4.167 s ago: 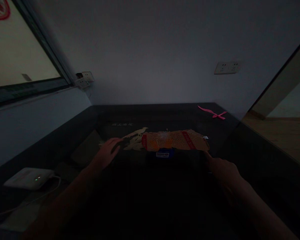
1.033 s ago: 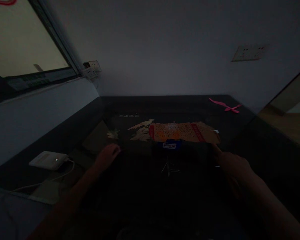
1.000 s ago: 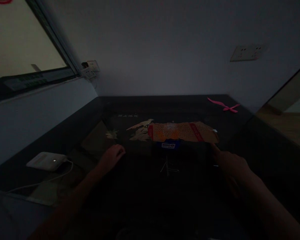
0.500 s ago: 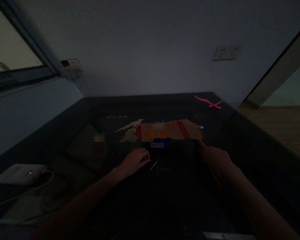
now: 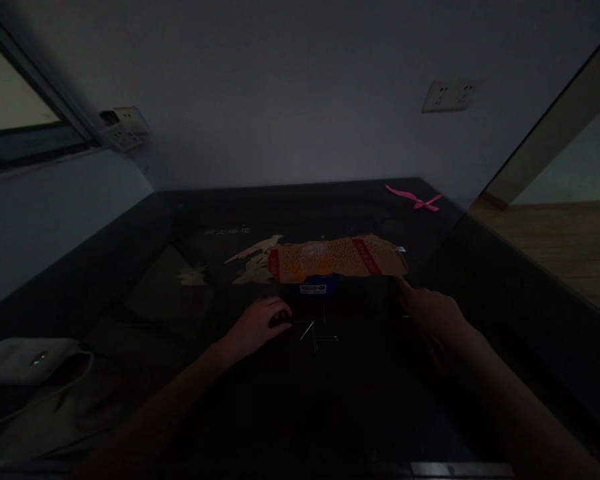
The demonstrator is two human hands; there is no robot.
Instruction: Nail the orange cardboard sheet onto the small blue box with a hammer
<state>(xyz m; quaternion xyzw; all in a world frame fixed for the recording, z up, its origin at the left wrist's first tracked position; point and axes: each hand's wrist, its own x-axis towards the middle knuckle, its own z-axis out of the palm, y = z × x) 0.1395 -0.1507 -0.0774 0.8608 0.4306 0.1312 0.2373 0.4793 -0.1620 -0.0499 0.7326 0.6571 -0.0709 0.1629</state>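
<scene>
Thin silvery sticks (image 5: 307,331), several, loose mid-table between the hands, some crossing; exact count unclear, too dark. Biggest first: plain grey wall (image 5: 290,93) across the back, then large dark glossy tabletop (image 5: 285,207) with pale printed flowers and white characters. On it, long flat brown cardboard-like piece (image 5: 340,259), ragged edges, dark speckles, red bands, orange patches, lying crosswise behind the sticks. White rectangular device (image 5: 27,360) at far left, small light showing, white cable (image 5: 77,380) running off its near end.

Right hand (image 5: 433,313): fingers mostly curled, one digit pointing at the cardboard's near right corner; contact unclear. Underside too dark, cannot tell if it holds anything. Short bright sliver (image 5: 405,316) just beside it. Left hand (image 5: 263,321): fingers bent, thumb and forefinger narrowly spaced, one faint stick reaching from their tips toward the others. Pinched or merely touched, cannot tell.

Smaller stuff: pink ribbon-like strip (image 5: 414,199), crossed at one end, back right of table, well apart from hands. White wall socket plate (image 5: 449,96) above it. Small blue pack (image 5: 319,285), white label, at the cardboard's near edge, behind the sticks.
</scene>
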